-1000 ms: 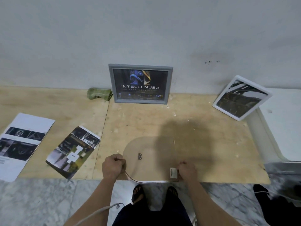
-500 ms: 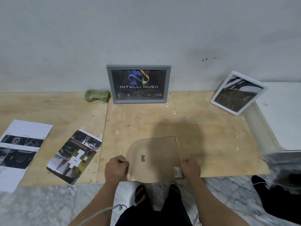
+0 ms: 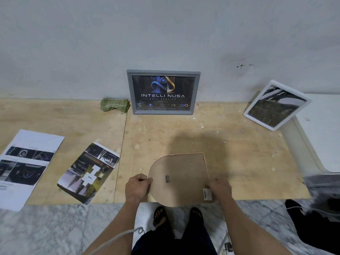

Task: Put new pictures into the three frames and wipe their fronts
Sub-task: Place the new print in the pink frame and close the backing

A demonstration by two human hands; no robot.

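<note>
An arch-shaped frame [image 3: 181,173] lies face down at the plywood's near edge, its brown backing up, with a small metal hanger and a barcode sticker. My left hand [image 3: 137,186] grips its left edge and my right hand [image 3: 219,188] grips its right edge. A grey frame [image 3: 163,92] with a dark logo picture leans on the wall. Leaning at the far right is a white frame [image 3: 276,105] with a dark photo. A loose printed picture [image 3: 89,171] and a printed sheet [image 3: 25,164] lie at the left. A green cloth [image 3: 115,105] is by the wall.
The plywood board [image 3: 239,153] lies on a marble floor, against a pale wall. A white ledge [image 3: 323,122] borders it on the right. My sandalled feet [image 3: 177,215] stand just below the frame. A dark object [image 3: 316,223] sits at the bottom right.
The arch-shaped frame has come up off the board's edge a little, held in both hands. The view has shifted slightly.
</note>
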